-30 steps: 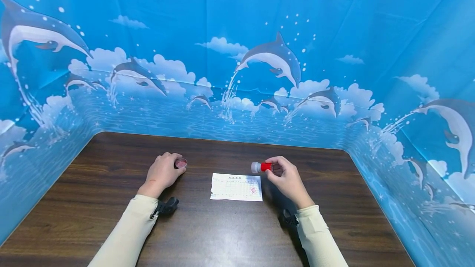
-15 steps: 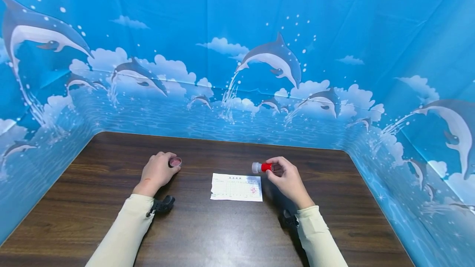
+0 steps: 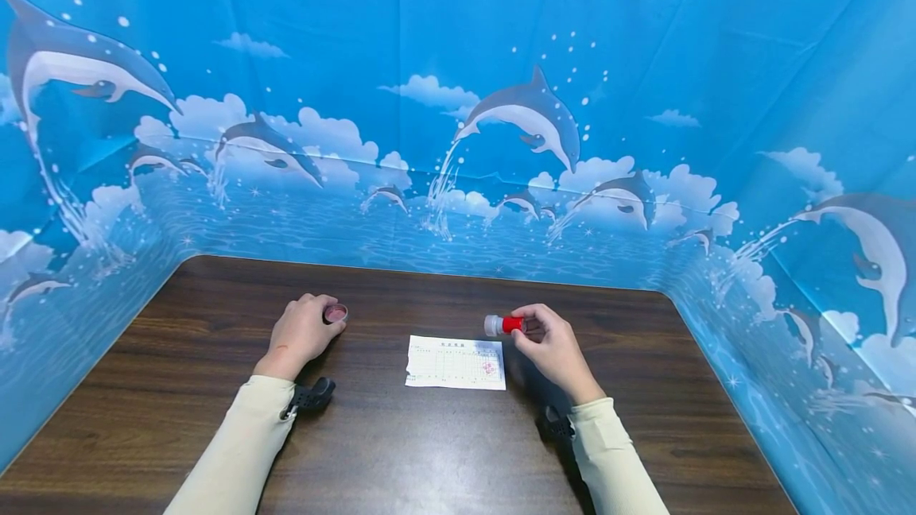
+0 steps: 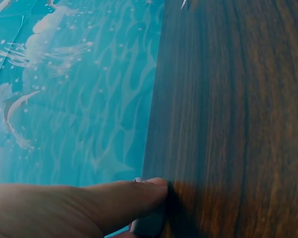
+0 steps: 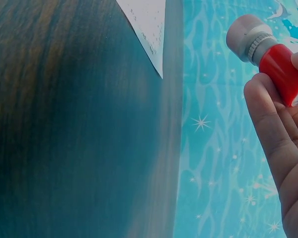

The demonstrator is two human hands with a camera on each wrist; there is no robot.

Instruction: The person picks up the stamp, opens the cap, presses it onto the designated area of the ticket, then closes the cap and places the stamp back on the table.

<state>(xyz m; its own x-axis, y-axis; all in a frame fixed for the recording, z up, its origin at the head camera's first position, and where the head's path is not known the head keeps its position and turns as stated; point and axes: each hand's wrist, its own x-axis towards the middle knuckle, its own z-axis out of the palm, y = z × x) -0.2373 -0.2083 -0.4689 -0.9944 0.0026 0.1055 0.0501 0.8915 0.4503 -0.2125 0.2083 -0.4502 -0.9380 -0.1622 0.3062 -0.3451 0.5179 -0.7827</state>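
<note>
My left hand (image 3: 300,334) grips a small round cap (image 3: 335,314), its pinkish inside facing up, at the left of the table. In the left wrist view the thumb (image 4: 134,196) covers most of the cap (image 4: 150,223). At the right, my right hand (image 3: 554,350) pinches a stamp (image 3: 511,325) with a red body and a clear, whitish end that points left. The right wrist view shows the stamp (image 5: 283,69) between thumb and fingers, held above the table. Between the hands lies a white printed slip (image 3: 447,364) with a red flower-like mark on its right part.
The dark wood-grain table (image 3: 401,459) has rounded far corners. A blue curtain (image 3: 343,221) printed with dolphins and clouds borders it at the back and sides. Each wrist wears a black strap (image 3: 311,397).
My left hand has moved a little to the left, carrying the cap with it. The right hand with the stamp stays almost still, and the slip lies where it was.
</note>
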